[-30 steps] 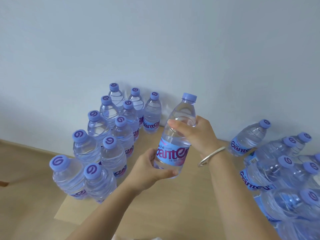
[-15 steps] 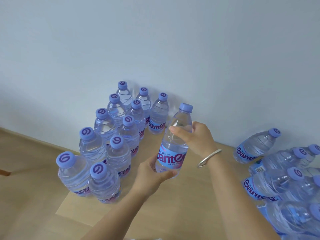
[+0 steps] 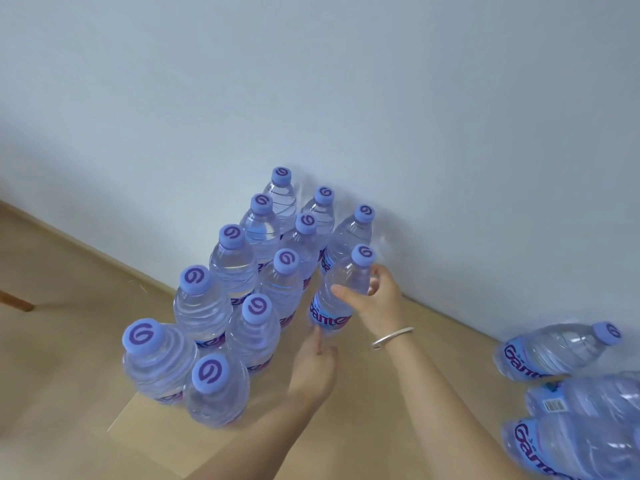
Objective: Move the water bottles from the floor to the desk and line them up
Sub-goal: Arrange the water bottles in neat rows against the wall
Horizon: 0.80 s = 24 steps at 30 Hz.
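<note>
Over by the wall, the bottle has come down into the third row on the desk. Right hand still wraps its shoulder, left hand touches the base with loosened fingers, so release looks next.

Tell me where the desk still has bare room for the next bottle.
Bare desk lies between the upright rows and the lying pile at right, crossed only by both forearms. The third row, behind the held bottle, has just one bottle. It is crowded left, where two rows stand packed to the desk's left edge.
</note>
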{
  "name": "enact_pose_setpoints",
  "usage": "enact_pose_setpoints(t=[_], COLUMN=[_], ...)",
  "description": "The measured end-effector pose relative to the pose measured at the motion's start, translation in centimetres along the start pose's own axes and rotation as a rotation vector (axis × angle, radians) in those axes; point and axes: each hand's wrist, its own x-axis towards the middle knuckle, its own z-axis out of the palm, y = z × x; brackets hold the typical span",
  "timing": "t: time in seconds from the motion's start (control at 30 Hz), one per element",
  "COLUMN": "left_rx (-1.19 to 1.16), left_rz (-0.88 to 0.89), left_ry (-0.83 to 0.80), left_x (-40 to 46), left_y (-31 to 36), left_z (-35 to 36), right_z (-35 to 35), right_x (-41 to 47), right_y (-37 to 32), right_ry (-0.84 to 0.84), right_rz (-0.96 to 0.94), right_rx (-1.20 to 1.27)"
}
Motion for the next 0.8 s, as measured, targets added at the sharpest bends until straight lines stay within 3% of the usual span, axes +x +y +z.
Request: enact_pose_setpoints(t=[0.4,0.73,0.8], left_rx=[-0.166,-0.111,-0.05], left_rz=[-0.096,-0.087,-0.095], left_ry=[0.064,0.038,0.015], left_x=[4.3,4.2,3.6], left_y=[-0.1,-0.2,-0.1], left_z=[0.7,0.6,0.5], right_z=[1.8,0.8,-1.2], right_x=[2.8,2.5,1.8], right_y=[0.1,0.7,0.9], right_ry=[0.026,-0.107,-0.04], right_rz=[-0.143,-0.109,-0.116], right_rx=[-0.067,-0.02,-0.006])
